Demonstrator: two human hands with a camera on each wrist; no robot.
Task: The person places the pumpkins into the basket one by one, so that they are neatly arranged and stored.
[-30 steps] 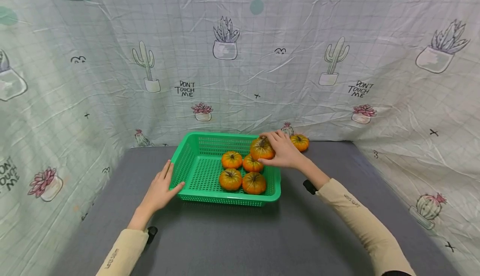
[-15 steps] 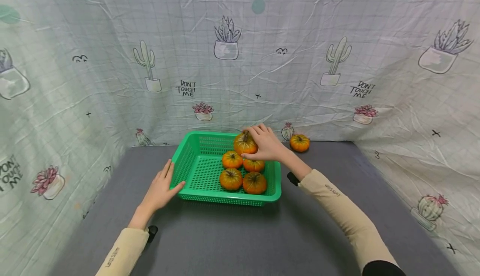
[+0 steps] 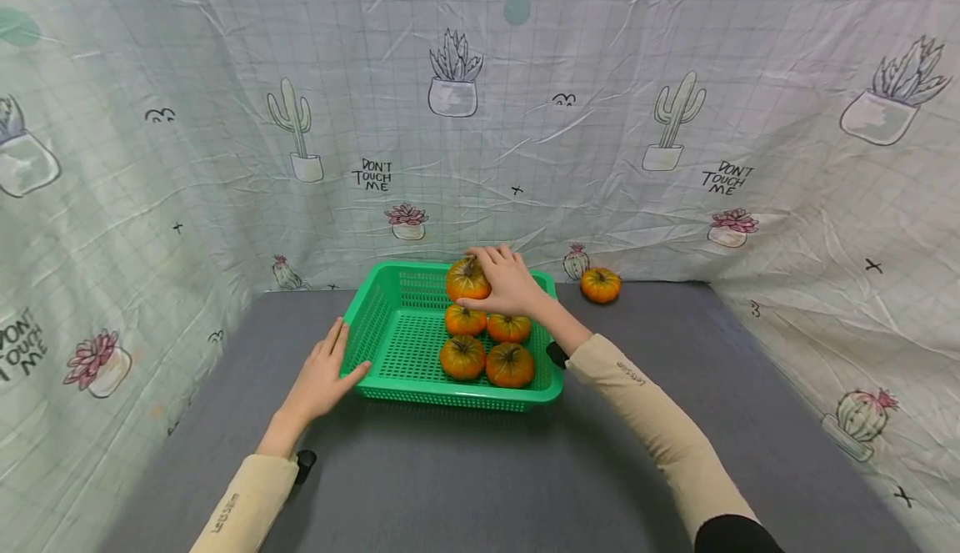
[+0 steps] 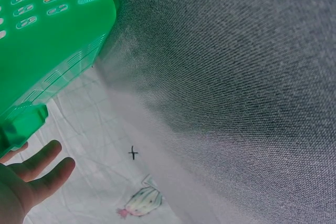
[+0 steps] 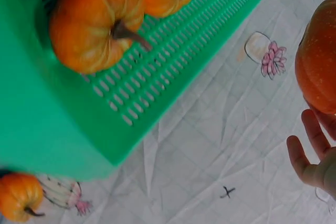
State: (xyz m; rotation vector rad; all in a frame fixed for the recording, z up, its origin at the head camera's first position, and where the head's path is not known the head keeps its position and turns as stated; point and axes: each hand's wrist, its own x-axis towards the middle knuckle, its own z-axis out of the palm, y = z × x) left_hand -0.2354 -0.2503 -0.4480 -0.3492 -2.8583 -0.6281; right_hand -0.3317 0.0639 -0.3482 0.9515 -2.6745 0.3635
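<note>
In the head view my right hand (image 3: pixel 512 282) grips a small orange pumpkin (image 3: pixel 467 280) above the back part of a green plastic basket (image 3: pixel 390 386). The right wrist view shows that held pumpkin (image 5: pixel 319 59) at its right edge, with the fingers beneath it. Several more pumpkins sit inside the basket in two rows, such as one at the front right (image 3: pixel 510 365). My left hand (image 3: pixel 318 378) rests on the basket's left rim, its fingers fairly straight and the thumb along the front corner. In the left wrist view those fingers (image 4: pixel 44 163) show beside the green rim.
Another pumpkin (image 3: pixel 600 285) lies on the grey table (image 3: pixel 450 486) behind and right of the basket. A pale curtain (image 3: pixel 480 153) printed with potted cacti hangs behind and at both sides of the table.
My right hand has carried the held pumpkin leftward over the basket, from its right side toward the back middle. The left hand has stayed on the rim.
</note>
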